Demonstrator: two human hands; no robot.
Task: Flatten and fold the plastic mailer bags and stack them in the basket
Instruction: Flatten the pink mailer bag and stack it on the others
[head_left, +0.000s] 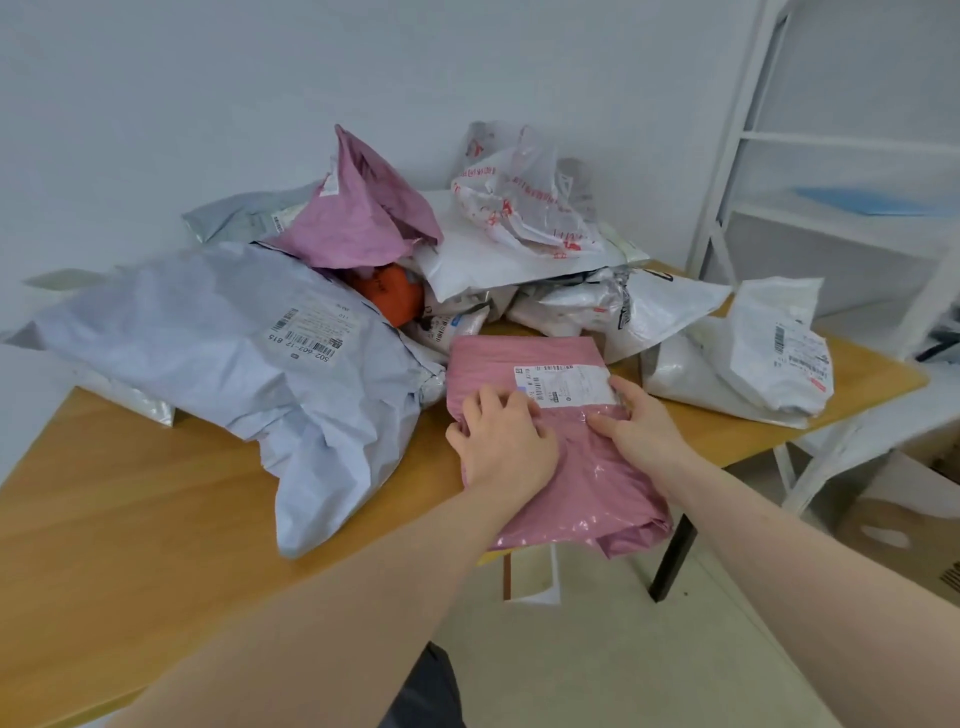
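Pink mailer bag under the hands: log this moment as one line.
stage: flattening | left hand: pressing pink mailer bag | right hand: pressing it near shipping label | surface: wooden table | basket: not visible

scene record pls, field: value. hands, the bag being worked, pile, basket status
left hand: left hand flat on the pink mailer bag, fingers fairly straight, pressing
right hand: right hand on the same bag beside its shipping label, fingers extended
worked bag: lies on the wooden table at its near edge, one end overhanging
pile: large grey mailer, crumpled pink mailer, white mailers, unfolded
basket: not in view
grip: neither hand curls round anything
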